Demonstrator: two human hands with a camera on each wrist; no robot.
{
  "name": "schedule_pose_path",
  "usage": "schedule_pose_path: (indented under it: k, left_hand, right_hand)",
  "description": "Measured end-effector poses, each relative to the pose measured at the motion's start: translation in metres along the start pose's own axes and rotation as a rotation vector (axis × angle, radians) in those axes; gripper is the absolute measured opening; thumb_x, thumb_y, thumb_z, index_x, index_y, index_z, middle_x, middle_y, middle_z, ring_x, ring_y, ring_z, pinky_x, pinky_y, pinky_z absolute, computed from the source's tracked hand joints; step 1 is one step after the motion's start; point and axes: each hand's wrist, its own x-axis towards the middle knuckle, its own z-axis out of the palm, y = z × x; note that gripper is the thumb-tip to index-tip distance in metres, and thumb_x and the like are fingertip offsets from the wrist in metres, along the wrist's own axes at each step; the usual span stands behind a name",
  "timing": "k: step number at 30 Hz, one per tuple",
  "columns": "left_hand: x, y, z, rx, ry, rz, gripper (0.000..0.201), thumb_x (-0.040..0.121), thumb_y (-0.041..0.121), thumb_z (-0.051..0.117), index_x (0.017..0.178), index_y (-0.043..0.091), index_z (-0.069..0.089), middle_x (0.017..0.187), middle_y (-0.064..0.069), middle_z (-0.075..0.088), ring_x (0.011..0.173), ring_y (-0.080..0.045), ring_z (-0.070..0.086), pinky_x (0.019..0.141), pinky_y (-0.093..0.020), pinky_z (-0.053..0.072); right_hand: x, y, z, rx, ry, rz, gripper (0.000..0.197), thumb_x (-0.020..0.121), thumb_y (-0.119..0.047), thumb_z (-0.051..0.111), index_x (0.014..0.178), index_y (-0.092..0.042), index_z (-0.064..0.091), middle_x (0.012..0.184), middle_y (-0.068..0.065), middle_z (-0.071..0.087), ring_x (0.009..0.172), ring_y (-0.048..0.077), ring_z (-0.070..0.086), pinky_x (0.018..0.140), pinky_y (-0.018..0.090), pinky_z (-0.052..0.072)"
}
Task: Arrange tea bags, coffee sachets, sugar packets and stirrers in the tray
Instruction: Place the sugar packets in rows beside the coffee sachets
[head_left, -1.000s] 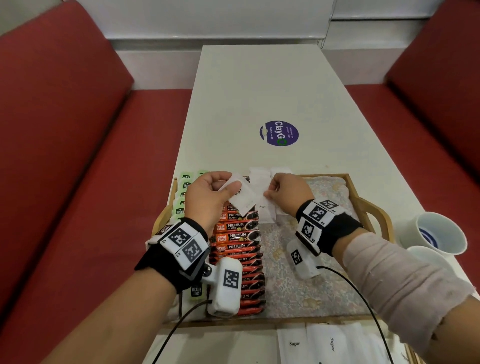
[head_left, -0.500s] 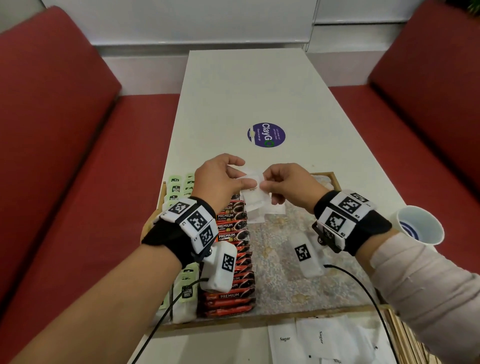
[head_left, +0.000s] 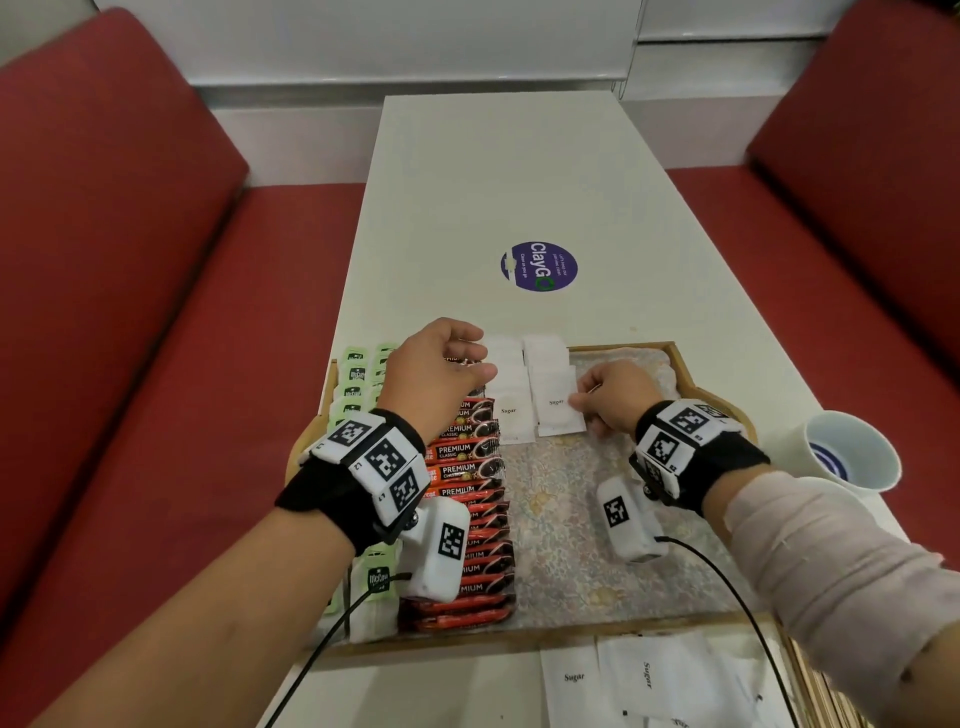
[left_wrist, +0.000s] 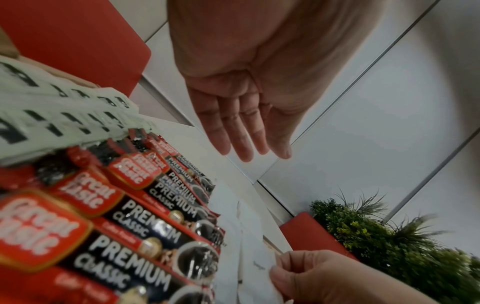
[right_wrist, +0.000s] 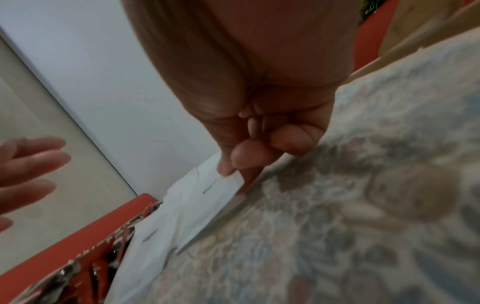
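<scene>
A wooden tray (head_left: 685, 382) with a floral liner holds a column of green tea bags (head_left: 353, 382), a column of red coffee sachets (head_left: 465, 473) and two short columns of white sugar packets (head_left: 511, 410). My right hand (head_left: 589, 402) pinches the right edge of the nearest sugar packet (head_left: 556, 410), which lies flat on the second column; the pinch shows in the right wrist view (right_wrist: 230, 174). My left hand (head_left: 441, 364) hovers over the far coffee sachets with straight, empty fingers (left_wrist: 239, 133).
More loose sugar packets (head_left: 644, 680) lie on the table in front of the tray. Two white cups (head_left: 852, 452) stand to the right. A purple sticker (head_left: 539, 266) marks the white table. Red benches flank both sides.
Both hands held sugar packets up together before. Now the left hand has let go and drawn left, and the right hand has lowered a packet onto the second column.
</scene>
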Motion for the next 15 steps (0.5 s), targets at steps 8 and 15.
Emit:
schedule_pose_path:
  k: [8, 15]
  left_hand:
    - [-0.002, -0.003, 0.001, 0.01, -0.01, -0.011, 0.03, 0.079, 0.013, 0.074, 0.103, 0.023, 0.061, 0.093, 0.007, 0.069, 0.08, -0.01, 0.066, 0.061, -0.003, 0.042]
    - [-0.017, 0.002, 0.002, 0.024, -0.029, -0.003, 0.027, 0.079, 0.013, 0.074, 0.102, 0.021, 0.062, 0.093, 0.004, 0.07, 0.081, -0.009, 0.066, 0.078, -0.017, 0.051]
  right_hand:
    - [0.0, -0.009, 0.007, -0.101, 0.009, 0.046, 0.025, 0.089, -0.01, 0.059, 0.064, -0.008, 0.053, 0.079, 0.021, 0.071, 0.064, 0.028, 0.062, 0.077, 0.044, 0.058]
    - [-0.018, -0.019, -0.003, -0.234, -0.003, 0.012, 0.027, 0.088, -0.03, 0.062, 0.08, -0.005, 0.063, 0.082, 0.014, 0.067, 0.084, 0.03, 0.066, 0.081, 0.037, 0.055]
